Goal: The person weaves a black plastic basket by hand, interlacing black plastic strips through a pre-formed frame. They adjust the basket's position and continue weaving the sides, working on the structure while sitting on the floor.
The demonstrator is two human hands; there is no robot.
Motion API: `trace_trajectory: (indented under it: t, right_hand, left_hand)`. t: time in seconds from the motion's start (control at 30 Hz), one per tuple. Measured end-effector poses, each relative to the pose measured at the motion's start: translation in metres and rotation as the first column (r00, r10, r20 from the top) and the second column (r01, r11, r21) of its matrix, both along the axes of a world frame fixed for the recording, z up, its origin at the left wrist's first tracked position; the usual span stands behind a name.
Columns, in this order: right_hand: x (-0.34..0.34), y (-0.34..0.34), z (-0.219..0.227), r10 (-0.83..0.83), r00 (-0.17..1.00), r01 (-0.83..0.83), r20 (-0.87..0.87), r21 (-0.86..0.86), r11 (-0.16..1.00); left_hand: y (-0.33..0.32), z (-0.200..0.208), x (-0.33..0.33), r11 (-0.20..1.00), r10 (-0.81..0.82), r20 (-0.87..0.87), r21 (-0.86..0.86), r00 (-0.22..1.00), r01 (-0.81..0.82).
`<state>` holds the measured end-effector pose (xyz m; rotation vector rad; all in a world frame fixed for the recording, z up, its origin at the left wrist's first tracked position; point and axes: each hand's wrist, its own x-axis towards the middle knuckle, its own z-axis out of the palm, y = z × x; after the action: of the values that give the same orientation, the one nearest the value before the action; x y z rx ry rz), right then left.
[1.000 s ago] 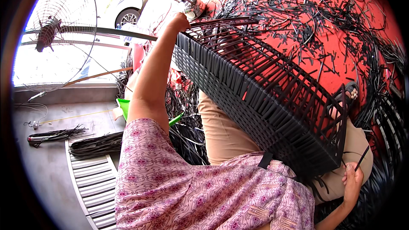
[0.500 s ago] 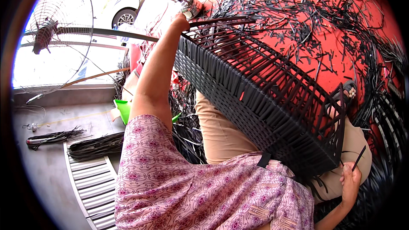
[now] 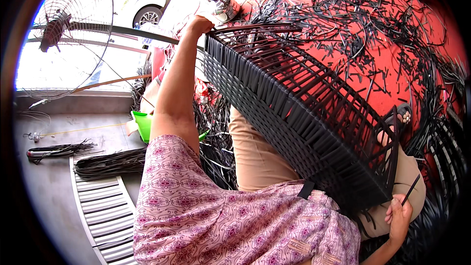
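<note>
Across my lap lies a long black wicker frame point(image 3: 274, 103), slanting from upper left to lower right. Its near side is tightly woven, while dark bars with gaps run along the far side. At the upper-left corner my left hand point(image 3: 200, 24) is closed on the frame's end, the arm stretched out; its fingertips are partly hidden. By the lower-right corner, my right hand point(image 3: 399, 218) pinches a thin black plastic strip point(image 3: 412, 189), whose free end points up and right. Short strip ends hang below that corner.
Loose black strips point(image 3: 360, 39) and cut pieces cover the red mat point(image 3: 343, 59). A can-like container point(image 3: 227, 9) stands past my left hand. On the left are a fan point(image 3: 73, 29), a green dustpan-like piece point(image 3: 143, 126), strip bundles point(image 3: 110, 163) and a slatted white panel point(image 3: 105, 206).
My left hand has shifted slightly left along the frame's end. My right hand sits slightly lower, still pinching the strip, which shows less of its length. The whole view has shifted a little.
</note>
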<state>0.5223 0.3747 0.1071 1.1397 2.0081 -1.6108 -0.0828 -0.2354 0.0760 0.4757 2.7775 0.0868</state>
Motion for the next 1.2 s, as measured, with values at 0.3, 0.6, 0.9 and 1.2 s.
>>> trace_trajectory:
  t: [0.3,0.6,0.9,1.2]
  right_hand:
    - [-0.010,-0.012,0.006,-0.051,0.997,0.052,-0.060,0.011,0.999]
    - [0.003,-0.015,-0.006,-0.109,0.972,0.090,-0.210,-0.096,0.991]
    - [0.007,-0.023,0.004,-0.146,0.973,0.108,-0.178,-0.206,0.973]
    - [0.020,-0.034,0.011,-0.105,0.982,0.078,-0.157,-0.168,0.983]
  left_hand:
    - [-0.004,0.023,0.047,0.457,0.685,0.293,0.541,0.667,-0.707]
    - [-0.018,0.024,0.067,0.014,0.627,0.591,0.642,0.507,-0.767]
    - [-0.029,-0.003,0.078,-0.402,0.358,0.801,0.596,0.480,-0.695]
    - [-0.046,-0.023,0.093,-0.488,0.231,0.783,0.607,0.578,-0.627]
